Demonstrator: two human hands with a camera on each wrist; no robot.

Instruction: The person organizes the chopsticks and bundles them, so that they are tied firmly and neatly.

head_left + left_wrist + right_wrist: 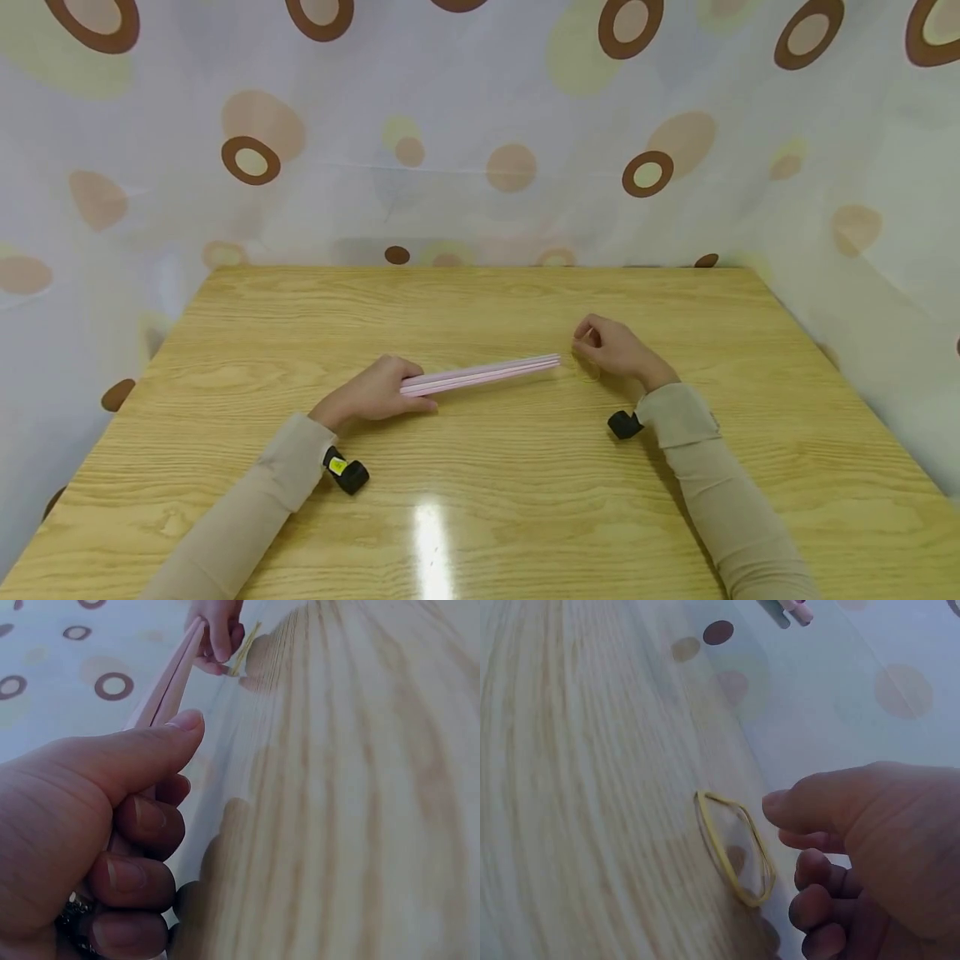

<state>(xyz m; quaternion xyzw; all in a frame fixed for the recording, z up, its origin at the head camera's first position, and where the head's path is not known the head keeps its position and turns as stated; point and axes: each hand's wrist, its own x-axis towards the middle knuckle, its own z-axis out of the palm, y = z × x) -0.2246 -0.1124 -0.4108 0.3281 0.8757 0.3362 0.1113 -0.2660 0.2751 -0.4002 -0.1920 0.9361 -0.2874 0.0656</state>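
Note:
In the head view my left hand (pixel 378 390) grips a bundle of slim, pale pink, straw-like sticks (pixel 483 375), which points right and slightly away from me. The left wrist view shows the thumb along the sticks (pixel 171 686) and the fingers curled beneath. My right hand (pixel 617 346) hovers just beyond the far ends, its fingers loosely curled. Beside its fingertips is a yellow rubber band (pixel 724 844), a loose loop close to the tabletop. A gap separates thumb and forefinger from the band in the right wrist view, and nothing shows between them.
The wooden table (pixel 525 483) has a light glare near its front. A patterned curtain (pixel 450 200) hangs behind the table and along both sides. Small black wrist cameras hang from the left sleeve (pixel 247 508) and right sleeve (pixel 720 475).

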